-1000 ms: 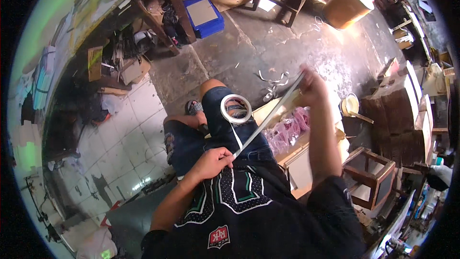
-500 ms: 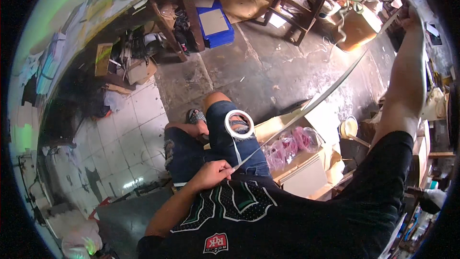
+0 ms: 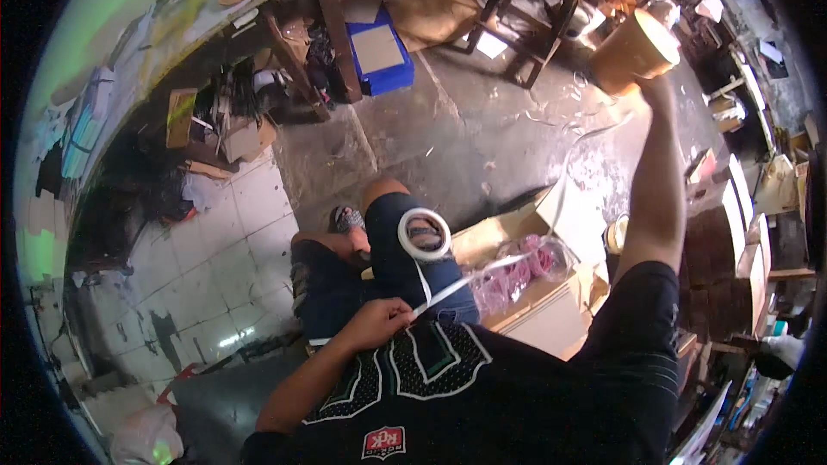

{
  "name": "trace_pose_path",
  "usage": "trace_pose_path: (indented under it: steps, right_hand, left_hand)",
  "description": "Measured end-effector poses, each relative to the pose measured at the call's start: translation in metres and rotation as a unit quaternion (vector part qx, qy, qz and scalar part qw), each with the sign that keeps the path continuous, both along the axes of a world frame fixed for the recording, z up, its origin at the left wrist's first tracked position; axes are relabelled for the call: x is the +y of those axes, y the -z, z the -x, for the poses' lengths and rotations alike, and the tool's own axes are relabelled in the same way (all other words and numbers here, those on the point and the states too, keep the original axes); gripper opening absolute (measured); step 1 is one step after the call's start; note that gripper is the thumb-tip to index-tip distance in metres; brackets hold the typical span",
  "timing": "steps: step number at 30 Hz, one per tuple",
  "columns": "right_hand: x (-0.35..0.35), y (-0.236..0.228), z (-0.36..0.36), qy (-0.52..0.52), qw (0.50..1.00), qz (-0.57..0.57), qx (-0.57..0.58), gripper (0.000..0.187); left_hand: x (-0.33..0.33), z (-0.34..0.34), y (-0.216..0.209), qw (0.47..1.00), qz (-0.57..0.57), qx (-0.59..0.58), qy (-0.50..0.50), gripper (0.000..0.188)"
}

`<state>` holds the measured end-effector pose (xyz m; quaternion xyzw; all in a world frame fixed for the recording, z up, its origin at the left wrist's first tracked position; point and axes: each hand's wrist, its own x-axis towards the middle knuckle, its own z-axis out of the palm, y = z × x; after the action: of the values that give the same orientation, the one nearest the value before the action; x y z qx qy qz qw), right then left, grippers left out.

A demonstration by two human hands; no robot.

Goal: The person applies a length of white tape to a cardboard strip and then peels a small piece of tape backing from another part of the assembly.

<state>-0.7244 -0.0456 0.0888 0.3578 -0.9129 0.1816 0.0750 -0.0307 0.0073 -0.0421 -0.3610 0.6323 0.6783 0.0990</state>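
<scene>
A white roll of tape rests on my bent leg, with its free end running down to my left hand. Thumb and fingers of that hand pinch the tape in front of my shirt. From the pinch a long pale strip slants across to the right, then curls slackly toward the far floor. My right hand is stretched far forward at the near side of a tan round container. Its fingers are too small and washed out to read, and whether it touches the container is unclear.
Beside my leg is an open cardboard box with pink items in clear plastic. A wooden stool and a blue stack stand at the far side. Loose strips litter the floor. Shelves line the right.
My right arm has swung inward and down from the far right to the tan container. The strip, formerly taut, now hangs loose and curved. My left hand keeps its pinch.
</scene>
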Motion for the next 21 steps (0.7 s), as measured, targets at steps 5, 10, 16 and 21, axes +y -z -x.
trace_pose_path:
  steps: [5, 10, 16, 21]
  right_hand:
    - [0.026, 0.089, -0.230, -0.315, 0.914, -0.029, -0.253, 0.027]
    - [0.056, 0.111, -0.431, -0.295, 0.861, -0.067, -0.408, 0.048]
    - [0.045, 0.117, -0.476, -0.278, 0.910, -0.146, -0.270, 0.050]
    - [0.090, 0.134, -0.444, -0.187, 0.645, 0.166, -0.722, 0.021]
  left_hand:
    - [0.004, -0.001, 0.001, 0.998, 0.058, -0.010, 0.000, 0.025]
    - [0.002, -0.001, 0.001, 0.999, 0.036, 0.008, -0.016, 0.027]
    - [-0.002, -0.003, -0.003, 0.998, 0.059, -0.009, 0.013, 0.025]
    - [-0.004, -0.009, -0.003, 0.999, 0.004, 0.033, -0.038, 0.022]
